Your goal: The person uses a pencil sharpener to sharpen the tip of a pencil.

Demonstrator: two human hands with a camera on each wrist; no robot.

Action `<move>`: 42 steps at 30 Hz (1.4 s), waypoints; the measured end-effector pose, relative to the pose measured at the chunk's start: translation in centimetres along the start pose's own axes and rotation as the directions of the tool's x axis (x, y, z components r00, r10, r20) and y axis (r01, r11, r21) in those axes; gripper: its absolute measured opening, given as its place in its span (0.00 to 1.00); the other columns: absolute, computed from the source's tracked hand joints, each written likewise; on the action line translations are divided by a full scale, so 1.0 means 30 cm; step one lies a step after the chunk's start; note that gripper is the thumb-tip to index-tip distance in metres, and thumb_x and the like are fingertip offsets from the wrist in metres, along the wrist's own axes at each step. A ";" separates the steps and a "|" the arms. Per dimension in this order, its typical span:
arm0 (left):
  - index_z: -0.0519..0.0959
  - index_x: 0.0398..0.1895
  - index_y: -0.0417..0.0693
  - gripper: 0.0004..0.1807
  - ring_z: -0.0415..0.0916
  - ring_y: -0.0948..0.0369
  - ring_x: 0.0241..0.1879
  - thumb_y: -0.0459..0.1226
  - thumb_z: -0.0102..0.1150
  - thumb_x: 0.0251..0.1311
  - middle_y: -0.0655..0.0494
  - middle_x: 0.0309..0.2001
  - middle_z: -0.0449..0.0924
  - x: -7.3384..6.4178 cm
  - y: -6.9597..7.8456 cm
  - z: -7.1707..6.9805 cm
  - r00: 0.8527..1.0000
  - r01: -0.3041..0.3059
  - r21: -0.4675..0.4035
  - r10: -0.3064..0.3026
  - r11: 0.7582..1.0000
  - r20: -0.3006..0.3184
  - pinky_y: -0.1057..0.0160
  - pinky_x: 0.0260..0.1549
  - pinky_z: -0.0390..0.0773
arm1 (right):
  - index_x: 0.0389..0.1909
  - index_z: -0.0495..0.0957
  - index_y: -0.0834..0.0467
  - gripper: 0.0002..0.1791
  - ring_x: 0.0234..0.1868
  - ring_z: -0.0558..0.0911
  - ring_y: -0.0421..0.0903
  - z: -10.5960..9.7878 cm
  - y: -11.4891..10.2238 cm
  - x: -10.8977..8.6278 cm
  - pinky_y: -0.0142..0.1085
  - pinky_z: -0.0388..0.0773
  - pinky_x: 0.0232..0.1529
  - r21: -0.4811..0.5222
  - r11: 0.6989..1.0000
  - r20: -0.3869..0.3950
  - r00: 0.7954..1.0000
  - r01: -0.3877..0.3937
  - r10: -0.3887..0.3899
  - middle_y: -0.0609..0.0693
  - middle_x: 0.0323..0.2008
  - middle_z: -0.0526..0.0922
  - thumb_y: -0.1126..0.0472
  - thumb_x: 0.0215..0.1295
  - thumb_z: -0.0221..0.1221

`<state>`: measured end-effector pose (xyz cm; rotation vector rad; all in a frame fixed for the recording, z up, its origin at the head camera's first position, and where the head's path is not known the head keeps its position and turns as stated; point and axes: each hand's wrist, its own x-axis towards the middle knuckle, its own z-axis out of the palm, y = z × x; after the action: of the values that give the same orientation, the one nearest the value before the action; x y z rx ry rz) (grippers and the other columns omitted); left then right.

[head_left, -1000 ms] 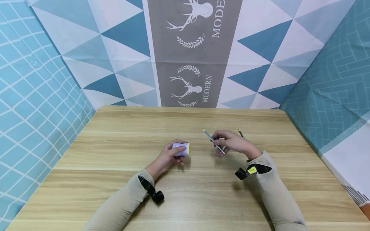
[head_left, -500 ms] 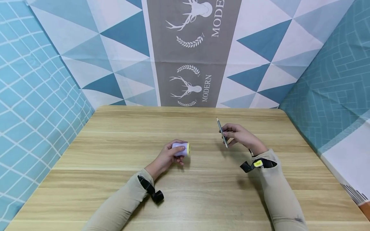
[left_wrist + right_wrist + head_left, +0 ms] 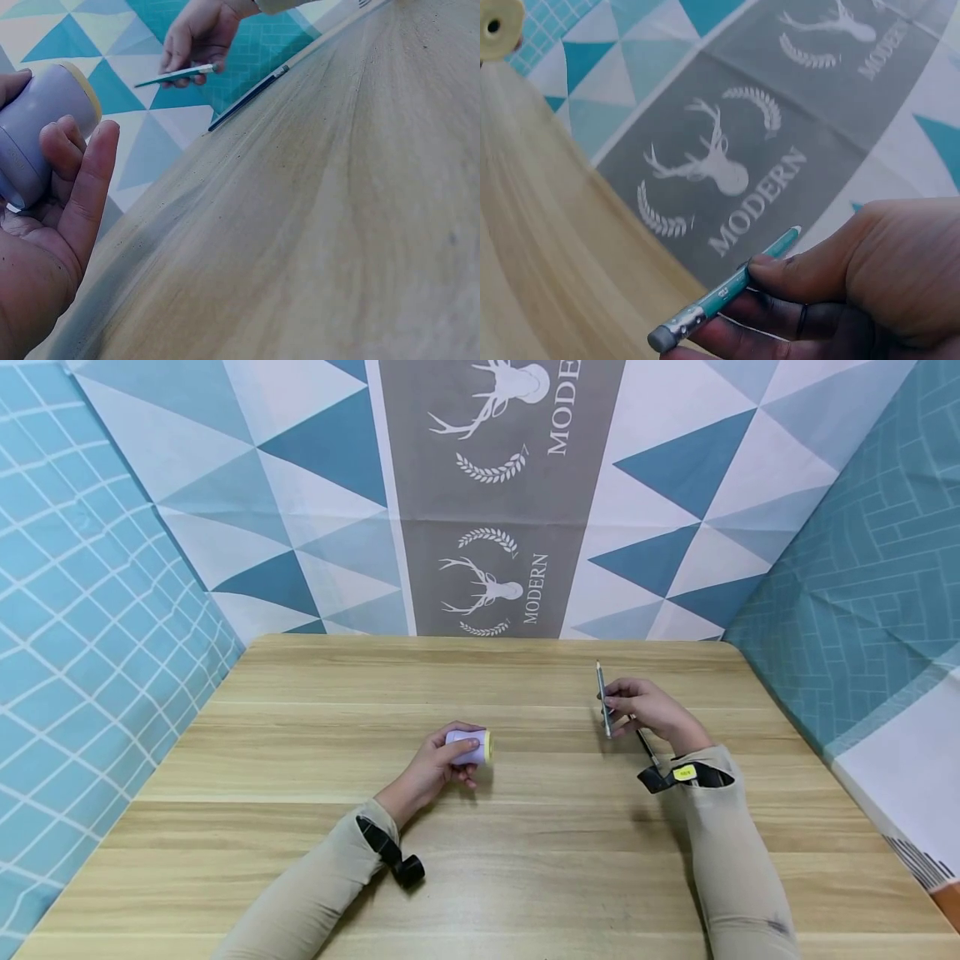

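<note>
My left hand grips a lavender cylindrical pencil sharpener above the table, its yellow end facing right. In the right wrist view that yellow end shows a dark round hole. Farther right, my right hand pinches a teal pencil between thumb and fingers. The pencil's tip points toward the back wall. A grey eraser in a silver metal band forms its near end. A second, dark pencil lies on the table beneath the right hand and wrist, partly hidden in the head view.
Both hands are over a wood-grain table. Patterned cloth hangs behind it, with a grey deer panel in the middle. Blue cloths stand at the left and right sides. Black straps with small cameras sit on both wrists.
My right hand has moved right, away from the sharpener, carrying the teal pencil. The pencil has turned more upright in the head view. My left hand stays in place with the sharpener.
</note>
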<state>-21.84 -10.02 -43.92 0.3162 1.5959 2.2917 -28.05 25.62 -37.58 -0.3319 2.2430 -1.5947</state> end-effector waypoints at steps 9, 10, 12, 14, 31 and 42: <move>0.81 0.44 0.57 0.12 0.74 0.62 0.19 0.32 0.54 0.63 0.50 0.27 0.75 0.005 -0.008 -0.007 1.000 0.001 0.011 -0.001 1.000 0.002 0.63 0.20 0.85 | 0.57 0.64 0.78 0.18 0.28 0.82 0.43 0.002 0.085 0.031 0.39 0.87 0.30 -0.011 0.986 -0.007 0.986 -0.167 0.167 0.53 0.30 0.79 0.67 0.75 0.48; 0.81 0.43 0.58 0.12 0.73 0.62 0.19 0.32 0.54 0.63 0.50 0.27 0.74 0.005 -0.009 -0.008 1.000 0.005 0.012 -0.005 1.000 -0.001 0.63 0.20 0.85 | 0.56 0.65 0.77 0.17 0.28 0.82 0.42 0.005 0.091 0.035 0.39 0.87 0.29 -0.009 0.984 -0.003 0.984 -0.179 0.179 0.52 0.29 0.79 0.68 0.74 0.49; 0.81 0.43 0.58 0.12 0.73 0.62 0.19 0.32 0.55 0.63 0.49 0.27 0.74 0.005 -0.010 -0.007 1.000 0.010 0.013 -0.010 1.000 -0.005 0.63 0.20 0.84 | 0.53 0.67 0.75 0.14 0.26 0.81 0.42 0.012 0.101 0.043 0.38 0.86 0.27 -0.005 0.979 -0.007 0.979 -0.205 0.205 0.50 0.26 0.79 0.68 0.74 0.49; 0.82 0.43 0.58 0.12 0.73 0.62 0.19 0.32 0.55 0.63 0.49 0.27 0.74 0.005 -0.011 -0.007 1.000 0.012 0.015 -0.012 1.000 -0.005 0.63 0.20 0.84 | 0.52 0.67 0.75 0.13 0.26 0.80 0.41 0.018 0.106 0.047 0.36 0.85 0.25 -0.017 0.976 -0.018 0.976 -0.219 0.218 0.50 0.25 0.79 0.68 0.73 0.50; 0.81 0.44 0.56 0.11 0.74 0.62 0.19 0.32 0.55 0.63 0.49 0.27 0.75 0.003 -0.008 -0.001 1.000 0.018 0.004 -0.018 1.000 -0.016 0.63 0.20 0.85 | 0.50 0.76 0.78 0.16 0.26 0.81 0.42 0.051 0.098 0.062 0.36 0.87 0.28 -0.236 0.947 -0.141 0.971 -0.221 0.191 0.55 0.29 0.82 0.69 0.68 0.57; 0.80 0.44 0.56 0.11 0.75 0.62 0.19 0.32 0.54 0.64 0.50 0.26 0.75 0.003 -0.006 -0.004 1.000 0.013 0.003 -0.013 1.000 -0.015 0.63 0.20 0.85 | 0.49 0.76 0.78 0.16 0.25 0.81 0.42 0.050 0.103 0.067 0.36 0.87 0.29 -0.218 0.951 -0.139 0.972 -0.217 0.190 0.54 0.28 0.82 0.69 0.68 0.58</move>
<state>-21.95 -10.03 -44.15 0.2890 1.6039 2.2877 -29.15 24.57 -41.26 -0.0639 2.4679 -1.2790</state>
